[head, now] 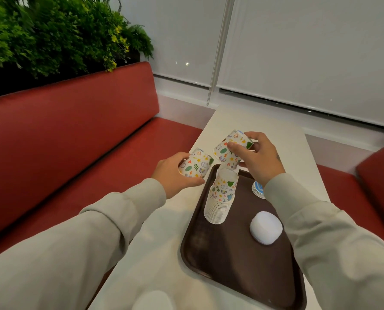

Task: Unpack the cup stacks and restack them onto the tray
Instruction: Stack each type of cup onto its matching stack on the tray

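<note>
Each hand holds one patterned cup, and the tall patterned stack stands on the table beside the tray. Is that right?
Not quite. The head view shows the tall patterned stack standing on the brown tray, not on the table beside it. The rest holds: the left hand holds a patterned cup, the right hand a second cup.

cafeteria or diner booth, red padded bench (74, 135), narrow white table (253, 121), brown serving tray (242, 265)
</note>
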A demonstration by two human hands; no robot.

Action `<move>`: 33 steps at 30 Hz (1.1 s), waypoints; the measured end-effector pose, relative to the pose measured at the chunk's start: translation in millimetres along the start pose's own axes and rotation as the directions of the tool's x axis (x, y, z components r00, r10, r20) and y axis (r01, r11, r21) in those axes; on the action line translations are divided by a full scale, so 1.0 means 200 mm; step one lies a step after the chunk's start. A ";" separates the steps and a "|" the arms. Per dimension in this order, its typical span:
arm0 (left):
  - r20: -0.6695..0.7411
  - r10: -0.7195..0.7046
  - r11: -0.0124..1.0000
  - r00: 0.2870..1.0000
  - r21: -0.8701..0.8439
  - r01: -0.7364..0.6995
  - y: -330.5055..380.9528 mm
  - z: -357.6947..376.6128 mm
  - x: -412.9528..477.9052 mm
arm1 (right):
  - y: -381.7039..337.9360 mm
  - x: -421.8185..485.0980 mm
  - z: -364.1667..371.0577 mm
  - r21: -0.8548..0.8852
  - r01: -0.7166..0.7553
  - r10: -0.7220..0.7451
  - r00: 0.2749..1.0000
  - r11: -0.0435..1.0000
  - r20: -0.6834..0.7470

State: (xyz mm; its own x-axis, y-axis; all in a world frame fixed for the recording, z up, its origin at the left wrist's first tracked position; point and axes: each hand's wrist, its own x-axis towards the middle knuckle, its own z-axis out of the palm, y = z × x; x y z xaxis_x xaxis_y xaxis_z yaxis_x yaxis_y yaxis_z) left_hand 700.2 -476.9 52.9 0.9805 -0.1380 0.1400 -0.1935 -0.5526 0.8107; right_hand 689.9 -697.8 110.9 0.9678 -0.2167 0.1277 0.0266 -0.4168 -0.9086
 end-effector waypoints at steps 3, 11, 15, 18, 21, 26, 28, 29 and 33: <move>-0.025 -0.013 0.999 1.000 -0.035 0.012 -0.01 0.01 0.01 | 0.03 -0.02 -0.02 -0.097 0.001 -0.001 1.000 0.995 0.002; -0.021 -0.025 0.996 0.999 -0.086 0.023 -0.03 0.06 0.02 | 0.17 -0.06 0.04 -0.302 -0.008 0.040 0.994 0.953 0.100; 0.005 -0.025 0.996 1.000 -0.082 0.025 -0.03 0.07 0.02 | 0.26 -0.08 0.09 -0.417 -0.025 0.103 0.981 0.909 0.167; 0.013 -0.010 0.996 1.000 -0.086 0.012 -0.01 0.06 0.02 | 0.26 -0.09 0.08 -0.468 -0.013 0.132 0.966 0.883 0.222; 0.016 0.001 0.996 1.000 -0.087 0.000 0.01 0.05 0.03 | 0.20 -0.08 0.03 -0.421 0.022 0.099 0.960 0.907 0.263; 0.033 0.036 0.993 0.999 -0.113 -0.032 0.08 0.05 0.02 | 0.01 -0.08 -0.01 -0.246 0.100 -0.058 0.983 0.964 0.175; 0.043 0.060 0.989 0.997 -0.135 -0.053 0.12 0.06 0.02 | -0.05 -0.08 0.00 -0.202 0.105 -0.068 0.982 0.974 0.178; 0.048 0.068 0.988 0.997 -0.145 -0.061 0.13 0.07 0.03 | -0.07 -0.08 0.01 -0.192 0.106 -0.071 0.981 0.976 0.183; 0.077 0.106 0.987 0.991 -0.128 -0.095 0.19 0.09 0.04 | -0.09 -0.09 0.02 -0.192 0.117 -0.090 0.985 0.974 0.144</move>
State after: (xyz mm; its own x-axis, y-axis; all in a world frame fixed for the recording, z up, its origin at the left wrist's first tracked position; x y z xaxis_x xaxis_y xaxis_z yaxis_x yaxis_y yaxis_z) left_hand 700.6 -514.0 75.0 0.9489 -0.2586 0.1808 -0.2801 -0.4269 0.8598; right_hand 673.8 -682.8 123.7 0.9875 -0.0487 0.1501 0.0911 -0.6010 -0.7940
